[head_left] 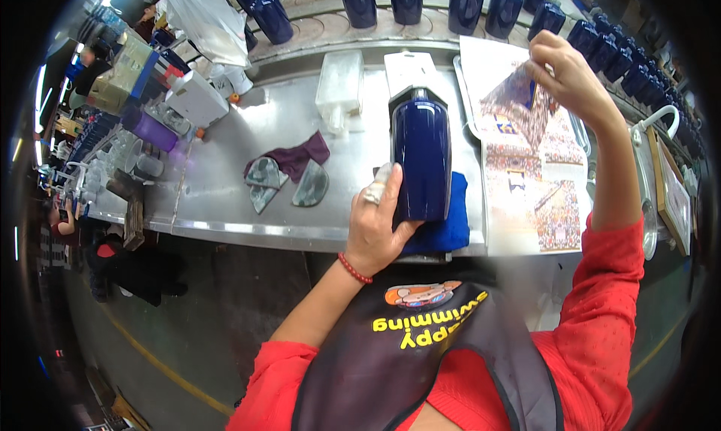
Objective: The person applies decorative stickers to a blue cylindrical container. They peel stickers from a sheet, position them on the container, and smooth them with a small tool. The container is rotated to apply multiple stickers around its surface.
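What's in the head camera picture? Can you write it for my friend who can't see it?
The person's left grip holds a glossy dark-blue bottle over a metal workbench, while the right grip pinches a colourful patterned sheet. More dark-blue bottles stand beyond the workbench.

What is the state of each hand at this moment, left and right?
Left hand: closed, holding the dark blue bottle near its lower end.
Right hand: closed, pinching a patterned sheet.
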`<state>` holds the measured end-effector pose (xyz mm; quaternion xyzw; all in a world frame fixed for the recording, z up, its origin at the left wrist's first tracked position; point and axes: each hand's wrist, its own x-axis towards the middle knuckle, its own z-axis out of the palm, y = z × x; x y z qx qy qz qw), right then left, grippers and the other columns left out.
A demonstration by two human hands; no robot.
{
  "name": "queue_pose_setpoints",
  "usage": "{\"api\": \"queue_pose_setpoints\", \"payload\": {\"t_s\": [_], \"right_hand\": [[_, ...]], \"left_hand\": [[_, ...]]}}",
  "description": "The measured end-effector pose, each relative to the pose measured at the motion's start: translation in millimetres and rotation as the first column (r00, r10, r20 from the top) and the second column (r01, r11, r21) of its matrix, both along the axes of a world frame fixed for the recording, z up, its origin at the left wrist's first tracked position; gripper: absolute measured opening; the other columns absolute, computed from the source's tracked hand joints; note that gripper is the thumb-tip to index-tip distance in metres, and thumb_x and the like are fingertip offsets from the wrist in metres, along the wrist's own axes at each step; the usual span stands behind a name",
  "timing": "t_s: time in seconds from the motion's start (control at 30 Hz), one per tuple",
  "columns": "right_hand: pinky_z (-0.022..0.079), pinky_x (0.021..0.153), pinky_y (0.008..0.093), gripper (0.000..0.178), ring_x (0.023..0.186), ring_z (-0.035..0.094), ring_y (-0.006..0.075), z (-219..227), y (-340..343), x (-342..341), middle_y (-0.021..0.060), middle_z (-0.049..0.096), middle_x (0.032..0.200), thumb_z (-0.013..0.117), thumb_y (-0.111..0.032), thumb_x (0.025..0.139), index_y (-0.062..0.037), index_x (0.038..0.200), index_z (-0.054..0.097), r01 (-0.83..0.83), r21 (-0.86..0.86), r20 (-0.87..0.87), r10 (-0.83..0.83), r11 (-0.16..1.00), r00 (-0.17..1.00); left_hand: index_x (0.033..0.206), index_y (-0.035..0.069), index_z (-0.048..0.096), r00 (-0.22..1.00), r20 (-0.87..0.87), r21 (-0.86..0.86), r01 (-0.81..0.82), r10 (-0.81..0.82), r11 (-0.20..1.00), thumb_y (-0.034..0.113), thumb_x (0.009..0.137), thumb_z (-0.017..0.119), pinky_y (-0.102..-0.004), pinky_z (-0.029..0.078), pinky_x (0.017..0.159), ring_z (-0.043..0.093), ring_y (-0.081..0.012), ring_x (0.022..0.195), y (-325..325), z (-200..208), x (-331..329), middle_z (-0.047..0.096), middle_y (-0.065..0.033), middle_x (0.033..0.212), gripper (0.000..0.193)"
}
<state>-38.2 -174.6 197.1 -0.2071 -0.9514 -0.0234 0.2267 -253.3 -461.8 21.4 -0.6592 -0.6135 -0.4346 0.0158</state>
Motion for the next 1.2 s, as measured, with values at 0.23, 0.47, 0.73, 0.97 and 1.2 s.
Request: {"api": "queue_pose_setpoints", "payload": {"t_s": [0.23, 0.47, 0.73, 0.97, 1.2], "right_hand": [[0.047, 0.077, 0.0423, 0.021, 0.086, 0.056, 0.0316, 41.6, -58.3, -10.3, 0.0141, 0.055, 0.091, 0.066, -0.012, 0.093, 0.0042, 0.083, 0.059, -0.216, -0.073, -0.003, 0.216, 0.974, 0.976], [0.044, 0.070, 0.0402, 0.021, 0.085, 0.055, 0.0279, 51.6, -87.7, -19.1, 0.0135, 0.054, 0.094, 0.069, -0.007, 0.088, -0.0010, 0.077, 0.052, -0.364, -0.029, 0.016, 0.364, 0.931, 0.931], [0.039, 0.062, 0.0350, 0.019, 0.073, 0.052, 0.0242, 67.1, -112.4, -35.0, 0.0134, 0.053, 0.090, 0.065, -0.006, 0.091, -0.0001, 0.078, 0.052, -0.510, -0.313, -0.016, 0.533, 0.801, 0.846], [0.048, 0.073, 0.0375, 0.029, 0.082, 0.060, 0.0259, -27.9, -77.5, -65.4, 0.0111, 0.058, 0.090, 0.069, -0.025, 0.097, 0.0017, 0.086, 0.064, -0.171, -0.537, 0.017, 0.213, 0.826, 0.977], [0.050, 0.079, 0.0378, 0.033, 0.088, 0.062, 0.0269, -70.5, -57.4, -72.4, 0.0102, 0.061, 0.092, 0.073, -0.032, 0.095, -0.0017, 0.087, 0.064, -0.111, -0.533, 0.020, 0.143, 0.839, 0.989]], "left_hand": [[0.150, -0.004, 0.047, 0.994, -0.100, 0.028, -0.030, 0.032, 0.999, 0.038, 0.086, 0.078, -0.0465, 0.041, 0.098, 0.056, -0.0387, 0.110, -0.9, -4.9, -5.1, 0.064, -0.0221, 0.126, 0.083], [0.154, 0.003, 0.040, 0.999, -0.037, 0.100, 0.041, -0.037, 0.994, 0.037, 0.075, 0.087, -0.0507, 0.028, 0.116, 0.039, -0.0432, 0.137, 3.4, 31.3, -4.3, 0.046, -0.0264, 0.148, 0.098], [0.129, 0.011, 0.057, 0.979, -0.195, 0.393, 0.020, 0.062, 0.919, 0.030, 0.077, 0.082, -0.0579, 0.025, 0.112, 0.035, -0.0500, 0.137, 33.0, 96.7, -2.2, 0.050, -0.0265, 0.137, 0.061], [0.094, 0.005, 0.069, 0.906, 0.424, -0.075, 0.037, -0.002, 0.996, 0.025, 0.090, 0.069, -0.0438, 0.038, 0.101, 0.054, -0.0322, 0.101, 35.1, 72.0, -23.1, 0.067, -0.0149, 0.096, 0.020], [0.088, 0.006, 0.069, 0.785, 0.610, -0.219, 0.041, 0.104, 0.975, 0.022, 0.089, 0.068, -0.0402, 0.041, 0.087, 0.050, -0.0275, 0.090, 61.3, 26.9, -43.5, 0.066, -0.0118, 0.082, 0.016]]}}
